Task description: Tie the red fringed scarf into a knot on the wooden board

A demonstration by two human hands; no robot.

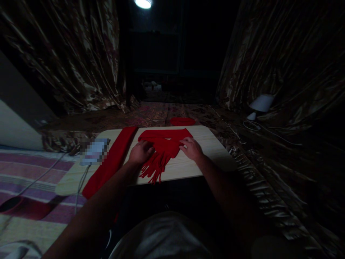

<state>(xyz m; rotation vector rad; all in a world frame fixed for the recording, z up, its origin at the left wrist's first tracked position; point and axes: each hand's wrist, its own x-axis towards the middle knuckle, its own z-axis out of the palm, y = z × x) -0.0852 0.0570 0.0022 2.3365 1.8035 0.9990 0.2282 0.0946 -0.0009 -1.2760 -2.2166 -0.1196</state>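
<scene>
A red fringed scarf (161,145) lies bunched on a small light wooden table (210,144). Its fringe hangs toward the near edge. My left hand (140,153) rests on the scarf's left side, fingers curled on the fabric. My right hand (192,148) pinches the scarf's right edge. A second long red scarf (113,160) lies flat and diagonal along the table's left side, its lower end off the edge. Another red piece (182,121) lies just beyond the table's far edge.
A phone (94,151) with a cable sits at the table's left corner. A striped blanket (32,172) spreads on the left. Shiny dark curtains (283,72) hang on both sides. A white lamp (260,105) stands at right. The room is dim.
</scene>
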